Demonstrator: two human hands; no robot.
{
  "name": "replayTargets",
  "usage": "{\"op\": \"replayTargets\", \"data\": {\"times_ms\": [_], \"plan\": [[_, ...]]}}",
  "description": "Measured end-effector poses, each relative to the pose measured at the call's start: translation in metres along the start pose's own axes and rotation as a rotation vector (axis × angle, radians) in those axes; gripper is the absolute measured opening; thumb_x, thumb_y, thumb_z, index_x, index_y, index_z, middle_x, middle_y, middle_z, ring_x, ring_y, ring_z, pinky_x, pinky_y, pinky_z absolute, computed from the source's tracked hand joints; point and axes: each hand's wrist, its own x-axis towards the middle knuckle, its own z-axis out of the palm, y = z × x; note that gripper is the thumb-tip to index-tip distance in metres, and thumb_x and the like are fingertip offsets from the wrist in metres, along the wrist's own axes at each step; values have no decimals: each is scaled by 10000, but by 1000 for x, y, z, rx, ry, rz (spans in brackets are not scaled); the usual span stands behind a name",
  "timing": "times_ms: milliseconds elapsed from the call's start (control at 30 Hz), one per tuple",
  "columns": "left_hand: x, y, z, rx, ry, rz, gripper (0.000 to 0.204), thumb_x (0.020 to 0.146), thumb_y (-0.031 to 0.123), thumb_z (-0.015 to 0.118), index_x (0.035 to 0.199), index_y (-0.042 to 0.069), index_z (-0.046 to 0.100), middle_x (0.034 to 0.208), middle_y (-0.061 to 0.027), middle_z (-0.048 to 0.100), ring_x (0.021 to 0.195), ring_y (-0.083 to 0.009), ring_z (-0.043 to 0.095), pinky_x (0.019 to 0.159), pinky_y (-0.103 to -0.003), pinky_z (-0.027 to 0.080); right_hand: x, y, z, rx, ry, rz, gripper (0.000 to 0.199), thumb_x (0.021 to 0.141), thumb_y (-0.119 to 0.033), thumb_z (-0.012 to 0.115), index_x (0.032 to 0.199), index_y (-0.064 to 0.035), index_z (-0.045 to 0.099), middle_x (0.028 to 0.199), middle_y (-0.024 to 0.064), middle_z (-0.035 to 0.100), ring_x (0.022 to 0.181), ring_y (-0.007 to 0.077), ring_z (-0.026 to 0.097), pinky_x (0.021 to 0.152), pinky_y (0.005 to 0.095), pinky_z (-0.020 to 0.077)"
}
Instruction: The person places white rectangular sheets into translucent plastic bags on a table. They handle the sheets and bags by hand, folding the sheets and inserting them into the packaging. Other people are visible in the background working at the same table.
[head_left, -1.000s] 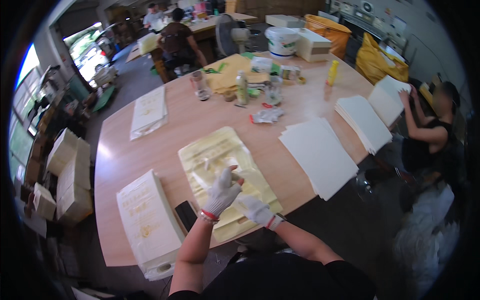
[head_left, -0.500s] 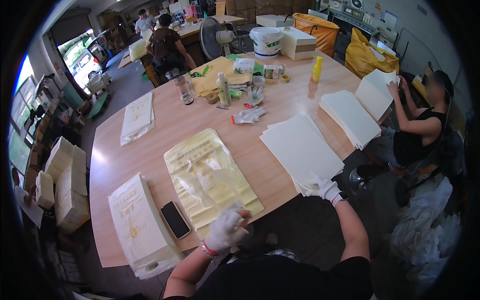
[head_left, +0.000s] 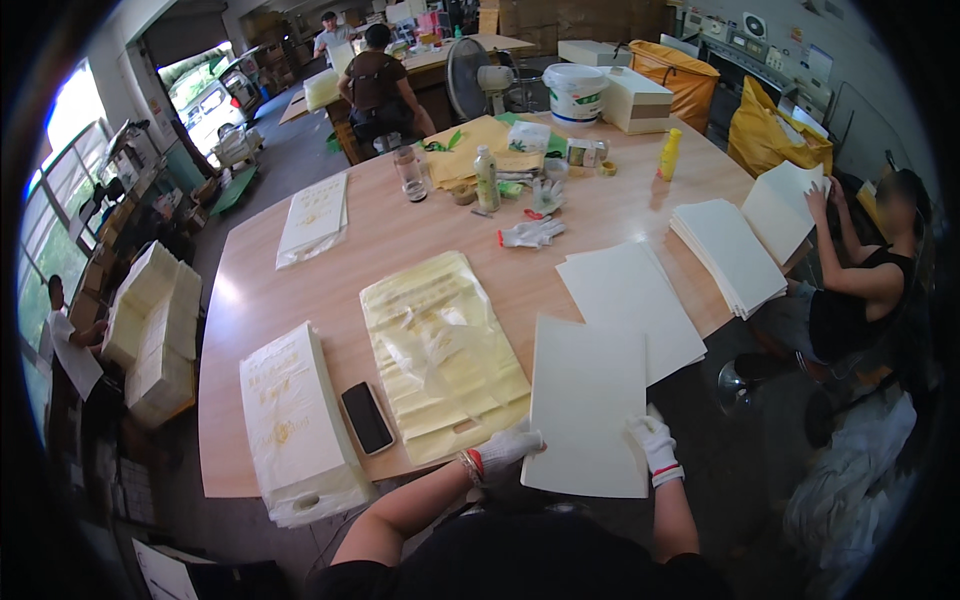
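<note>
A large white cardboard piece (head_left: 585,405) is held in front of me, its near edge over the front of the table. Whether it is one piece or several together I cannot tell. My left hand (head_left: 508,446), in a white glove, is closed on its lower left edge. On the lower right edge, my gloved right hand (head_left: 655,446) grips it too. Beyond it lie more white cardboard sheets (head_left: 640,300), partly covered by the held piece. Left of my left hand is a pile of yellowish printed plastic bags (head_left: 440,350).
A black phone (head_left: 368,418) lies beside a stack of white printed bags (head_left: 300,420). A co-worker (head_left: 860,270) at the right handles a white sheet near another white stack (head_left: 727,258). Bottles, a loose glove (head_left: 532,233) and a white bucket (head_left: 575,95) stand or lie farther back.
My right hand has taken the white cardboard from the stack and brought it left and in front of me. My left hand has moved right and closed on its left edge. The view has shifted.
</note>
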Motion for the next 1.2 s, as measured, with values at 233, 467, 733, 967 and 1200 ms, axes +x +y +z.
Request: {"op": "replayTargets", "data": {"times_ms": [233,467,733,967,1200], "plan": [[-10,-27,39,1557,309,365,821,638,267,672,1279,-69,283,1344,-341,192,1226,-552,176,1021,-598,147,-10,-36,163,411,235,-180,386,884,-208,528,1185,23,456,1072,98,566,963,173,544,824,304,461],[-66,121,-37,1505,1295,774,703,629,232,696,1239,26,414,1255,-287,383,1168,-420,372,994,-520,270,-43,-91,122,-421,135,-582,272,763,-102,585,1026,-33,581,1040,156,603,868,273,615,733,338,497],[-21,60,3,1308,597,1022,457,682,130,592,1107,37,450,654,-156,539,602,-339,557,635,-451,461,30,-25,148,-1367,-178,-572,373,697,-330,632,957,-86,522,976,151,575,826,364,591,673,465,471],[2,-10,-88,1368,658,774,472,706,146,587,1156,53,481,786,-119,558,732,-307,549,646,-416,464,95,-84,200,-925,250,-240,402,773,-223,561,1122,-88,416,1095,205,518,896,389,567,718,484,453],[-26,-37,-188,991,1197,823,245,777,96,550,1012,44,507,876,-102,517,794,-240,510,716,-306,430,125,-90,181,-1218,-10,-46,612,794,-150,478,1349,-121,223,921,188,614,860,378,589,706,486,453]]}}
